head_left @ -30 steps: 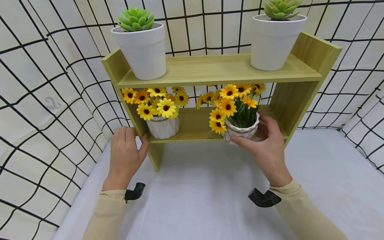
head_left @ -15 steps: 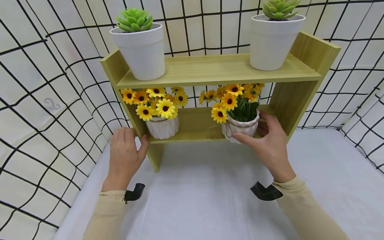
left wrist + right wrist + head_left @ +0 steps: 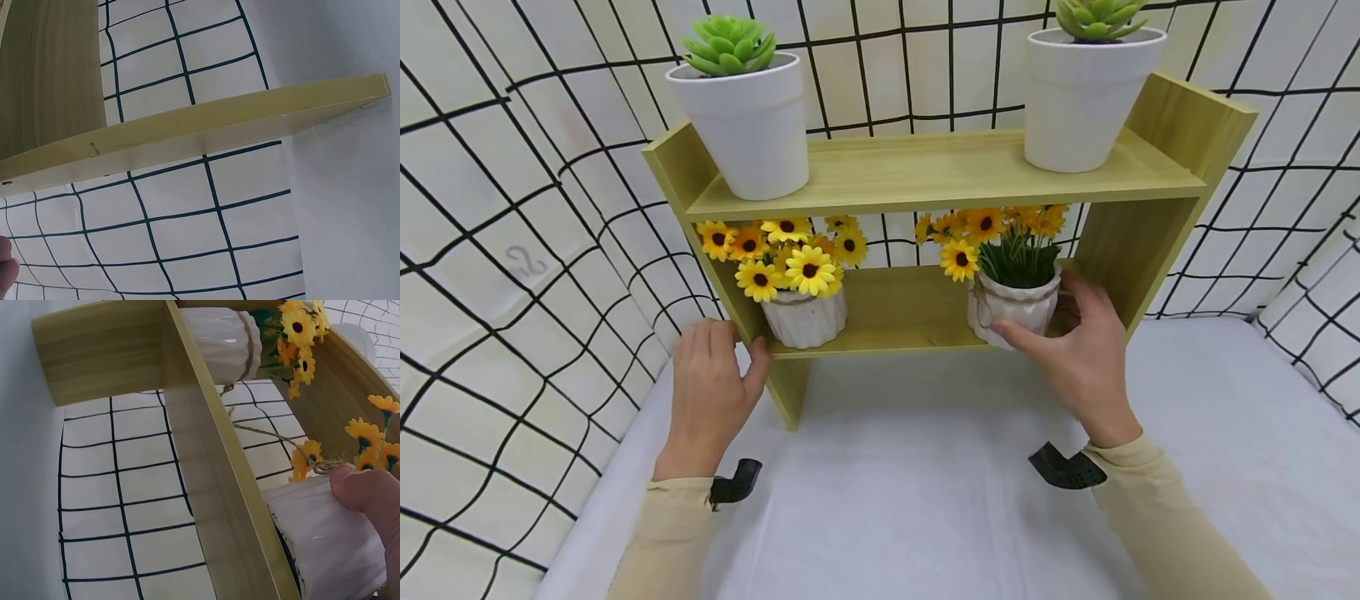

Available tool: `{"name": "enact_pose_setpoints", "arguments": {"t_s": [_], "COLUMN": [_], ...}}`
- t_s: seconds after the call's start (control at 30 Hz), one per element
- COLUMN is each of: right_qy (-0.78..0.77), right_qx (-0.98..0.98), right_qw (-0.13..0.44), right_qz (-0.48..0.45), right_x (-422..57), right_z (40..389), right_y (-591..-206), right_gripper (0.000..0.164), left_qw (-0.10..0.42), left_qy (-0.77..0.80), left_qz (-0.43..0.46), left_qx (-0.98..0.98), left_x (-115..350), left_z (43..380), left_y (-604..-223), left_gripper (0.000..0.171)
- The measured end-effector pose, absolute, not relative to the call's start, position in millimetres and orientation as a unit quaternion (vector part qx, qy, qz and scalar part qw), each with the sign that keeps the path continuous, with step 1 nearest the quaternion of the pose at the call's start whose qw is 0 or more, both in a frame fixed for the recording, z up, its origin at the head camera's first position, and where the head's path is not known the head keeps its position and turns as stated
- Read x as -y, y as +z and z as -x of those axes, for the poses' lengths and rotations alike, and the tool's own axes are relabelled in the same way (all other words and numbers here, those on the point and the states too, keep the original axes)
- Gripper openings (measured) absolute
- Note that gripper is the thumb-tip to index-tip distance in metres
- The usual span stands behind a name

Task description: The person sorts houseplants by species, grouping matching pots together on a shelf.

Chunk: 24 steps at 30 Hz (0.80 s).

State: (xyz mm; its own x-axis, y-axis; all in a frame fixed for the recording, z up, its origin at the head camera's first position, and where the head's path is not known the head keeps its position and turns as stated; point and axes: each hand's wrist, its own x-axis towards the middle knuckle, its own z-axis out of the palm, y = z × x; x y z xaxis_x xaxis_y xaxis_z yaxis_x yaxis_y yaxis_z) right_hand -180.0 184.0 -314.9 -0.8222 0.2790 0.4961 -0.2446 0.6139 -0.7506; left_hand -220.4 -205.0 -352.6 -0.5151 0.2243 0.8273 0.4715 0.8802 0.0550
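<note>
A pale wooden two-tier shelf [image 3: 917, 167] stands in front of me. My left hand [image 3: 711, 400] grips its left side panel [image 3: 250, 112], the thumb lying in front; the left wrist view catches only a bit of a finger [image 3: 5, 269]. On the lower tier's right, my right hand [image 3: 1090, 367] holds a white ribbed flowerpot [image 3: 1015, 304] of artificial yellow sunflowers, thumb in front and fingers around its right. Twine [image 3: 275, 432] circles this pot and trails loose. Its base is at the shelf's front edge; whether it touches the board I cannot tell.
A matching sunflower pot [image 3: 807, 319] sits at the lower tier's left end. Two smooth white pots, left [image 3: 752, 133] and right [image 3: 1082, 108], bear green succulents on the top tier. Black wire mesh lines the walls. White cloth [image 3: 887, 467] covers the table.
The right hand has shifted slightly right and back with the flowerpot, which has gone from leaning left to nearly upright. My left hand stays on the side panel.
</note>
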Motion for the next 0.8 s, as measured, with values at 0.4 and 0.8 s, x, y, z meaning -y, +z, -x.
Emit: {"name": "enact_pose_setpoints", "arguments": {"t_s": [0.4, 0.8], "right_qy": [0.419, 0.404], "right_qx": [0.858, 0.852], "right_qw": [0.294, 0.332], "right_qz": [0.039, 0.021], "right_x": [-197, -199], "right_z": [185, 172], "right_y": [-313, -336], "right_gripper": [0.079, 0.078], "left_qw": [0.457, 0.448], "left_qy": [-0.138, -0.137], "left_qz": [0.2, 0.194], "left_qx": [0.855, 0.862], "left_x": [210, 212], "left_z": [218, 223], "left_y": [-354, -359], "left_gripper": [0.022, 0.025]}}
